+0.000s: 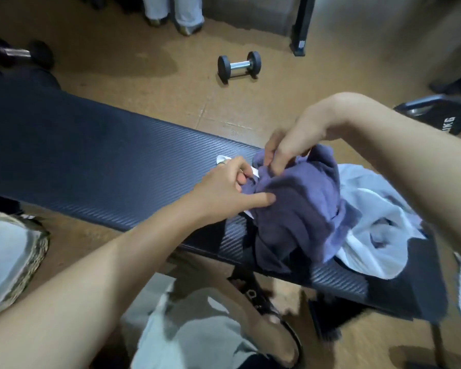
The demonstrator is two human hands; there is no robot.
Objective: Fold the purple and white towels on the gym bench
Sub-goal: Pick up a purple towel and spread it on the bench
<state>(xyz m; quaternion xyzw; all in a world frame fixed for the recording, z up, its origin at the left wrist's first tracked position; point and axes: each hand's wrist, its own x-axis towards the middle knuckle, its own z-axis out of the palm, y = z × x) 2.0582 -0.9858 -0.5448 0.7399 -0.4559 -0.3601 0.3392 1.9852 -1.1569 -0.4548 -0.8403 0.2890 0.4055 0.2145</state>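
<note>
From the head view, a woven basket [19, 265] sits on the floor well to the left of the left hand [225, 186], and pale cloth [3, 251] lies inside it. The purple towel [298, 209] is a crumpled heap on the dark ribbed counter [104, 161], bunched and creased, with one side drooping over the near edge. Under it and spreading out to the right of both hands lies the white towel [370, 217], also rumpled; a small white corner shows just beyond the left hand. The left hand pinches the purple towel's left edge, thumb pressed onto the cloth. The right hand [290, 145] comes down from above, fingers curled around a fold at the top of the heap. A dumbbell [238, 65] lies on the floor beyond the hands.
</note>
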